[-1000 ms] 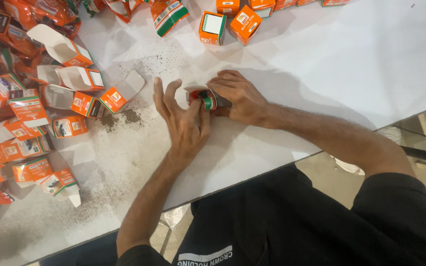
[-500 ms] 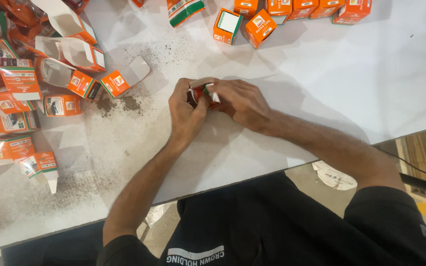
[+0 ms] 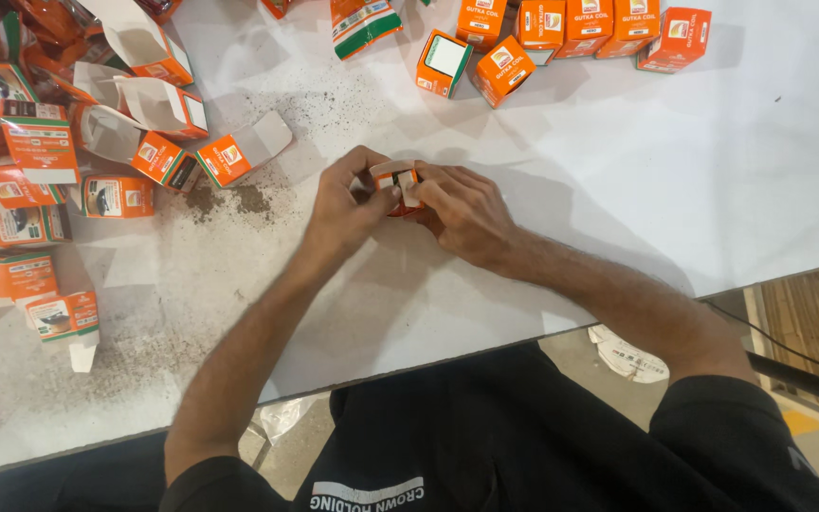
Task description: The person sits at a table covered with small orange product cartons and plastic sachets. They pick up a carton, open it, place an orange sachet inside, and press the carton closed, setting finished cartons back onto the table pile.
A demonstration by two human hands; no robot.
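Note:
A small orange and white carton (image 3: 396, 182) sits between both my hands on the white table (image 3: 618, 190). My left hand (image 3: 348, 204) grips its left side, thumb and fingers curled onto the carton's top flap. My right hand (image 3: 462, 213) holds its right side, fingers pressed against the box. Most of the carton is hidden by my fingers; only its top flap and an orange edge show.
A heap of open, unfolded orange cartons (image 3: 40, 161) lies at the left. A row of closed orange cartons (image 3: 571, 28) stands at the back. Dark powder (image 3: 229, 199) is scattered left of my hands. The table edge (image 3: 523, 341) runs close to my body.
Both hands have closed tighter around the small carton; the left hand, flat on the table a second ago, now grips it. The view has shifted slightly.

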